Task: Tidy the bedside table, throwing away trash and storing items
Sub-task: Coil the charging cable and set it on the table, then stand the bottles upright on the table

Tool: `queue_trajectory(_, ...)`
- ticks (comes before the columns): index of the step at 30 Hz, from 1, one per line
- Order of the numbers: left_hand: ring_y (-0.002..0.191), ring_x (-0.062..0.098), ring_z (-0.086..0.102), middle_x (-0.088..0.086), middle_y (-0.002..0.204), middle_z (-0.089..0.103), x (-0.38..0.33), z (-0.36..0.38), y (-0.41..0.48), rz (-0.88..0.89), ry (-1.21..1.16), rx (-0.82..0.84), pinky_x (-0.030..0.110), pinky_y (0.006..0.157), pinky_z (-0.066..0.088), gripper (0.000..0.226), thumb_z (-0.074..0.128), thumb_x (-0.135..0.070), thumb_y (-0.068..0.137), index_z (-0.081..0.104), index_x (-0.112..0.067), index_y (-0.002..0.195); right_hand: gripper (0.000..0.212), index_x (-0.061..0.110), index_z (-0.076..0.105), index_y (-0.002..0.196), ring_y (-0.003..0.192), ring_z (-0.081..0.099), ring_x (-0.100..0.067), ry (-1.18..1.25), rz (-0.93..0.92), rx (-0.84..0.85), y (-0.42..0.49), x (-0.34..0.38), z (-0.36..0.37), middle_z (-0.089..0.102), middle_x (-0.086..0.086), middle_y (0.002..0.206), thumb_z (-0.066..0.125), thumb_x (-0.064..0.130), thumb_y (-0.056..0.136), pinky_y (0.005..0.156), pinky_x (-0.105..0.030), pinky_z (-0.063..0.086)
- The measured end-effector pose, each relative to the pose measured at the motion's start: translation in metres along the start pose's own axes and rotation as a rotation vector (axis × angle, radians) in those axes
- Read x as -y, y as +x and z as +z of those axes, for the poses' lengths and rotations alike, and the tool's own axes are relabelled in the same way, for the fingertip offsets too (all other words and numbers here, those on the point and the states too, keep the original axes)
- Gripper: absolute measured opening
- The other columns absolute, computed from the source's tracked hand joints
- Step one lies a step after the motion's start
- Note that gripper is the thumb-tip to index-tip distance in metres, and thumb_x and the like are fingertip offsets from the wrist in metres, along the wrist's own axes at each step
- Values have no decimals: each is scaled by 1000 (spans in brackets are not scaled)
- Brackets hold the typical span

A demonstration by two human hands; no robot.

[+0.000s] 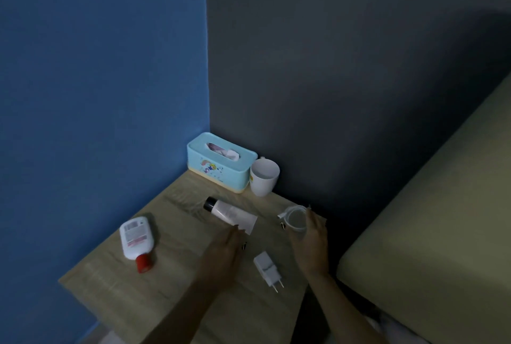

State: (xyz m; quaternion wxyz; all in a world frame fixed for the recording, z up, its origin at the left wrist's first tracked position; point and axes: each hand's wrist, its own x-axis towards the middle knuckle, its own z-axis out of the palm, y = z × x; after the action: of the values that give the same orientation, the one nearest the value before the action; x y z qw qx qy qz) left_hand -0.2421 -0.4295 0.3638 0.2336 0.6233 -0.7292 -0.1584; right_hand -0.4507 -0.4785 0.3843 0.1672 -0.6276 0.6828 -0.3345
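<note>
The wooden bedside table (166,296) fills the lower middle of the view. A white tube with a black cap (229,213) lies at its centre; my left hand (224,252) reaches its near end, fingertips touching the crimped edge. My right hand (311,241) holds a coiled white cable (294,217) near the table's right edge. A white charger plug (266,267) lies between my hands. A white bottle with a red cap (136,240) lies on its side at the left.
A light blue tissue box (221,162) stands in the back corner with a white mug (264,176) beside it. Blue wall on the left, dark grey wall behind. The beige bed mattress (431,219) is close on the right.
</note>
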Motion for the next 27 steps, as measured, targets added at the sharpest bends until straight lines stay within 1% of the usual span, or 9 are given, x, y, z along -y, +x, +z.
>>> queue_trajectory(3, 133, 21, 44, 6, 147, 43, 5, 22, 9, -7, 51, 20, 33, 109, 37, 68, 13, -55, 92, 48, -16, 137, 75, 6, 37, 144, 137, 39, -24, 13, 41, -3, 9, -18, 16, 43, -13, 147, 74, 24, 81, 110, -26, 30)
queue_trajectory(6, 127, 25, 52, 11, 139, 52, 6, 33, 11, 43, 74, 55, 40, 103, 46, 64, 11, -45, 100, 52, -9, 133, 75, 6, 35, 145, 139, 36, -26, 41, 58, -23, 12, -33, 30, 40, -14, 149, 73, 20, 82, 114, -38, 33)
queue_trajectory(8, 129, 24, 50, 12, 139, 52, 8, 42, 9, 73, 62, 61, 40, 107, 42, 58, 14, -39, 102, 52, -6, 131, 74, 3, 35, 145, 139, 36, -29, 42, 60, -43, 13, -43, 38, 39, -16, 149, 73, 18, 83, 113, -45, 34)
queue_trajectory(9, 133, 22, 45, 11, 141, 49, 9, 44, 7, 79, 56, 43, 36, 112, 36, 56, 16, -38, 102, 51, -6, 133, 72, 1, 36, 143, 139, 36, -31, 39, 56, -54, 12, -47, 40, 40, -18, 149, 72, 17, 83, 113, -46, 34)
queue_trajectory(12, 140, 16, 31, 8, 148, 39, 13, 48, 7, 83, 64, 4, 28, 117, 22, 52, 21, -36, 101, 45, -7, 137, 66, -1, 42, 140, 138, 37, -34, -18, 19, -78, 12, -60, 51, 41, -19, 147, 71, 16, 84, 115, -42, 29)
queue_trajectory(14, 141, 16, 28, 7, 150, 36, 14, 49, 5, 93, 84, -6, 32, 117, 24, 51, 24, -35, 100, 42, -7, 139, 63, 0, 44, 138, 136, 38, -34, -56, 7, -96, 10, -63, 55, 42, -19, 146, 70, 17, 84, 113, -36, 26)
queue_trajectory(19, 142, 17, 28, 7, 151, 36, 13, 49, 3, 81, 96, -24, 37, 115, 29, 50, 30, -33, 99, 38, -9, 141, 54, 3, 51, 133, 134, 41, -34, -215, -74, -130, 9, -64, 60, 47, -20, 143, 66, 27, 88, 111, -47, 34)
queue_trajectory(24, 142, 18, 27, 7, 151, 34, 13, 49, 0, 67, 116, -5, 37, 115, 28, 51, 27, -34, 98, 36, -10, 142, 56, 6, 47, 138, 137, 37, -33, -309, -80, -93, 9, -63, 60, 42, -16, 147, 55, 37, 93, 112, -47, 31)
queue_trajectory(27, 140, 18, 28, 9, 150, 37, 11, 45, 1, 69, 122, -13, 38, 113, 30, 51, 29, -33, 97, 40, -8, 140, 57, 6, 44, 140, 139, 34, -32, -335, -66, -58, 9, -61, 59, 39, -15, 149, 46, 41, 95, 113, -47, 30)
